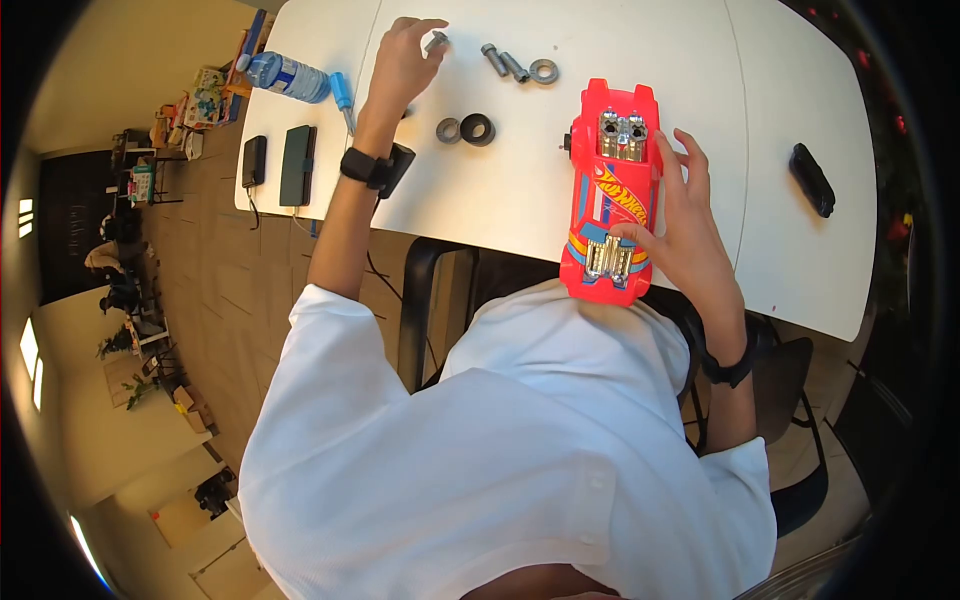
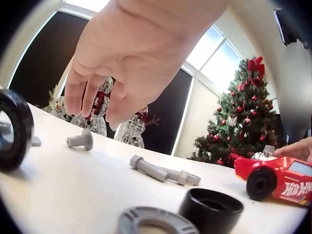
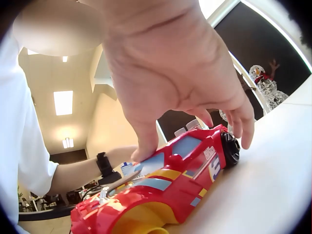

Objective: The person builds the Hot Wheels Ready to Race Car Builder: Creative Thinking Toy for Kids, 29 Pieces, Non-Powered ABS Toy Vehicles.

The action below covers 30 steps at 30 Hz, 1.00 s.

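My left hand (image 1: 398, 65) hovers over the table with its fingers hanging loosely downward. Just beneath the fingertips, a grey toy bolt (image 2: 87, 140) lies on its side. Two more grey bolts (image 1: 495, 60) lie beside a grey ring (image 1: 533, 73). Nearer me, a second grey ring (image 1: 441, 133) sits against a black toy wheel (image 1: 489, 140). A red Hot Wheels toy car (image 1: 612, 180) sits partly over the table's front edge. My right hand (image 1: 690, 235) rests across it, thumb on the windscreen and fingers spread along the side. One wheel arch (image 3: 141, 217) shows its yellow inside.
A blue-handled screwdriver (image 1: 341, 90) and a water bottle (image 1: 287, 77) lie at the table's left. Nearby are a dark green phone case (image 1: 298, 165) and a black device (image 1: 255, 160). A black elongated object (image 1: 811, 180) lies far right. Another black wheel (image 2: 22, 122) stands upright near my left wrist.
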Motion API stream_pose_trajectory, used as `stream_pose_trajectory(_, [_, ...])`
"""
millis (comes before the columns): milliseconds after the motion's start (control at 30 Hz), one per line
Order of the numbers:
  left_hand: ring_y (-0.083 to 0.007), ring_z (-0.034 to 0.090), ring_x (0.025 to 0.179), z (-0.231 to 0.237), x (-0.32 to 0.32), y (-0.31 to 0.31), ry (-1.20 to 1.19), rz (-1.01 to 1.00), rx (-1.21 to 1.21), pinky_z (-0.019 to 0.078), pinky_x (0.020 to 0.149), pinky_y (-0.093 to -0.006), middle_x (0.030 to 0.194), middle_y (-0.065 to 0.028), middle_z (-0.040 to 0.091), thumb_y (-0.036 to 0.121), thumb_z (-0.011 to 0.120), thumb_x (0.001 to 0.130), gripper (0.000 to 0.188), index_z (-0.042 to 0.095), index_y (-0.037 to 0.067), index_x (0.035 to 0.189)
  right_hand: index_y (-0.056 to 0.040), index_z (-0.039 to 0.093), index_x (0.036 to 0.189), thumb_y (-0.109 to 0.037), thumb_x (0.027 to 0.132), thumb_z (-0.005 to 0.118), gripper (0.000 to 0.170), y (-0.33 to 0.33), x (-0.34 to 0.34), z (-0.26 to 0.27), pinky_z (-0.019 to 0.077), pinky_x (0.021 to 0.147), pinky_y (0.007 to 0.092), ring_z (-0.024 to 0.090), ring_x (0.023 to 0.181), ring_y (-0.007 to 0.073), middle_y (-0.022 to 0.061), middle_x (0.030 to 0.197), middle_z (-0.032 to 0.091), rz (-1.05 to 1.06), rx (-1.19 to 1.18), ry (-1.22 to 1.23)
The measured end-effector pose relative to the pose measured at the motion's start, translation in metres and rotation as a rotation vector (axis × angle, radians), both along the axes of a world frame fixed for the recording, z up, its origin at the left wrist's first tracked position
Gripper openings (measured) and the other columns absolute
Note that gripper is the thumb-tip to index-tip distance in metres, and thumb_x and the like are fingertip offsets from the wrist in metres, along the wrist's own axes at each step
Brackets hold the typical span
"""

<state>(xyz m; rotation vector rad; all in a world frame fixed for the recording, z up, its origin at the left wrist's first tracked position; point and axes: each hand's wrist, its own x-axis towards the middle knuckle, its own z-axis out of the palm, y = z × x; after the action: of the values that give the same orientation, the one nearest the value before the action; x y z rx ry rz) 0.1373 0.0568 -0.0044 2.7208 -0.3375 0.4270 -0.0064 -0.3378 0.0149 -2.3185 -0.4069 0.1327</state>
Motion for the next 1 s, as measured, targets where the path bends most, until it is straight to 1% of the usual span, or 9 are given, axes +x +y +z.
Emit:
stream_pose_trajectory(67, [-0.0341,0.060,0.121,0.006,0.002,0.012,-0.009,-0.024,0.217,0.0505,0.102,-0.0413,0.122,-0.0167,0.067,0.006,0.076,0.086,0.046,0.067,0.012,0.130,-0.0024,0.028,0.155,-0.024,0.077,0.088,0.101,0.001,-0.001,-0.003,0.0459,0.109,0.0476,0.045,0.134,0.0432,0.0250,0.153,0.028,0.029,-0.100,-0.057])
stream_pose_trajectory(233, [-0.0323,0.065,0.115,-0.004,0.011,0.024,0.200,-0.080,0.125,0.0537,0.099,-0.0420,0.123,-0.0166,0.067,0.006,0.077,0.086,0.051,0.064,0.012,0.135,0.0020,0.036,0.151,-0.020,0.083,0.083,0.085,-0.010,0.018,-0.006,0.0493,0.106,0.0434,0.047,0.134,0.0397,0.0224,0.153,0.032,-0.008,-0.089,-0.049])
stream_pose_trajectory(267, [-0.0314,0.066,0.112,-0.005,0.012,0.027,0.255,-0.089,0.093,0.0550,0.097,-0.0424,0.122,-0.0167,0.068,0.007,0.076,0.087,0.052,0.063,0.013,0.137,0.0025,0.040,0.149,-0.018,0.087,0.079,0.076,-0.012,0.019,-0.007,0.0536,0.098,0.0409,0.057,0.123,0.0356,0.0205,0.143,0.045,-0.060,-0.078,-0.047])
stream_pose_trajectory(400, [-0.0285,0.068,0.109,0.006,0.000,0.046,0.271,-0.026,-0.038,0.0575,0.091,-0.0416,0.118,-0.0162,0.069,0.009,0.077,0.087,0.054,0.062,0.012,0.138,0.0021,0.043,0.147,-0.021,0.092,0.075,0.068,-0.022,0.025,-0.002,0.0553,0.087,0.0412,0.066,0.099,0.0303,0.0174,0.118,0.060,-0.123,-0.046,0.094])
stream_pose_trajectory(500, [-0.0270,0.068,0.107,0.015,-0.023,0.052,0.120,0.137,0.028,0.0582,0.087,-0.0392,0.114,-0.0157,0.070,0.011,0.078,0.087,0.050,0.064,0.010,0.135,0.0022,0.040,0.150,-0.024,0.095,0.071,0.068,-0.026,0.026,0.000,0.0616,0.080,0.0350,0.063,0.112,0.0249,0.0166,0.126,0.058,-0.119,-0.111,0.185])
stream_pose_trajectory(700, [-0.0323,0.070,0.092,0.018,-0.075,0.044,0.237,0.062,0.102,0.0562,0.083,-0.0389,0.104,-0.0139,0.072,0.008,0.084,0.075,0.040,0.073,0.003,0.114,0.0035,0.042,0.147,-0.025,0.093,0.073,0.068,-0.027,0.023,-0.005,0.0622,0.078,0.0341,0.065,0.109,0.0243,0.0168,0.124,0.058,-0.108,-0.102,0.100])
stream_pose_trajectory(833, [-0.0260,0.072,0.089,0.010,-0.084,0.046,0.300,0.190,0.111,0.0570,0.080,-0.0353,0.100,-0.0114,0.074,0.002,0.081,0.076,0.032,0.074,-0.001,0.108,0.0040,0.043,0.147,-0.026,0.093,0.074,0.069,-0.022,0.022,-0.003,0.0621,0.078,0.0354,0.065,0.108,0.0251,0.0166,0.122,0.059,-0.127,-0.120,0.128])
stream_pose_trajectory(933, [-0.0243,0.074,0.086,0.034,-0.101,0.017,0.272,0.179,-0.156,0.0582,0.077,-0.0342,0.100,-0.0143,0.075,0.003,0.080,0.081,0.024,0.074,-0.003,0.103,0.0048,0.046,0.143,-0.027,0.091,0.076,0.069,-0.017,0.018,0.004,0.0559,0.083,0.0415,0.067,0.097,0.0314,0.0190,0.114,0.060,-0.145,-0.126,0.089])
stream_pose_trajectory(1000, [-0.0215,0.076,0.088,0.046,-0.111,-0.010,0.489,0.186,-0.630,0.0606,0.079,-0.0314,0.104,-0.0149,0.075,0.007,0.075,0.090,0.024,0.072,-0.006,0.110,0.0052,0.047,0.141,-0.027,0.091,0.076,0.067,-0.013,0.014,0.015,0.0566,0.083,0.0424,0.068,0.100,0.0311,0.0193,0.117,0.059,-0.174,-0.161,0.157])
